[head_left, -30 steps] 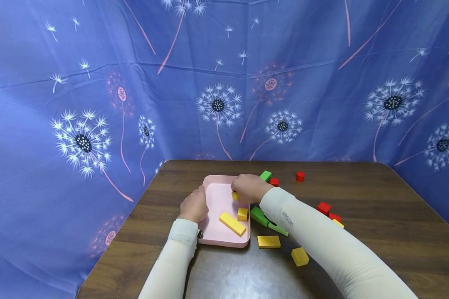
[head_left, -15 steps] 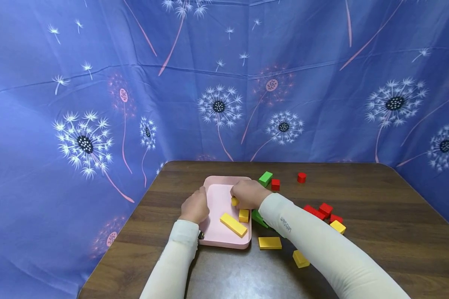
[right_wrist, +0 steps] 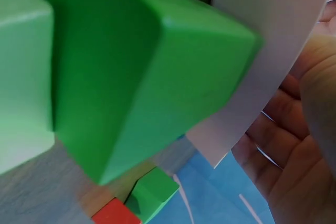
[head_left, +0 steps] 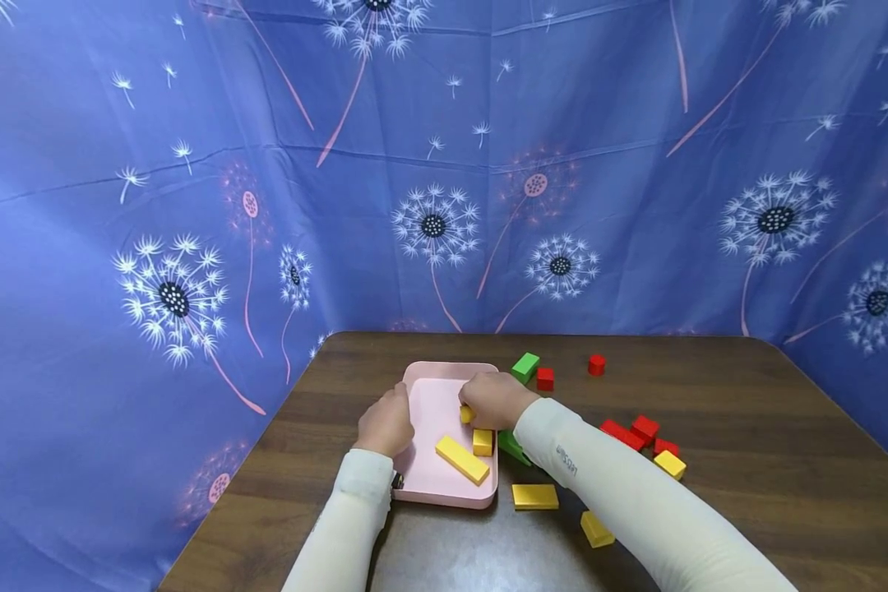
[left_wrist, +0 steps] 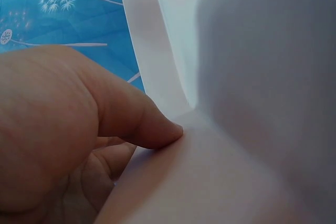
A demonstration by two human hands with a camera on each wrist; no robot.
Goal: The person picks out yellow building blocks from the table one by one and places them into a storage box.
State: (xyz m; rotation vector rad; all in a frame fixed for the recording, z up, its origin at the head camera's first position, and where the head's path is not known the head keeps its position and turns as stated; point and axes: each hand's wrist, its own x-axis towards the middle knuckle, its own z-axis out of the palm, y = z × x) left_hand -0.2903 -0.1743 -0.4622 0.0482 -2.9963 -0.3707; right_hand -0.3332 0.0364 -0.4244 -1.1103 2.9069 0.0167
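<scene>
My left hand [head_left: 386, 421] grips the left wall of a shallow pink tray [head_left: 444, 498]. In the left wrist view, the thumb [left_wrist: 152, 127] presses the inner face of that wall. Over the tray's right side, my right hand [head_left: 497, 400] holds a small yellow block [head_left: 466, 414], mostly covered by the fingers. A yellow cube-like block [head_left: 483, 442] and a long yellow block [head_left: 462, 460] lie in the tray just nearer to me. The right wrist view shows a large green block [right_wrist: 194, 66] close outside the tray wall.
Right of the tray lie a flat yellow block [head_left: 535, 497] and another yellow block [head_left: 597, 529], partly under the right sleeve. Farther back are a green block [head_left: 525, 367], a red cube [head_left: 545, 379] and a red cylinder [head_left: 596, 365]. Several red blocks [head_left: 645, 430] cluster at right.
My right hand has come slightly nearer to me over the tray with the yellow block, and its forearm has shifted, uncovering a red block. The left hand keeps its grip. The head view has tilted up slightly.
</scene>
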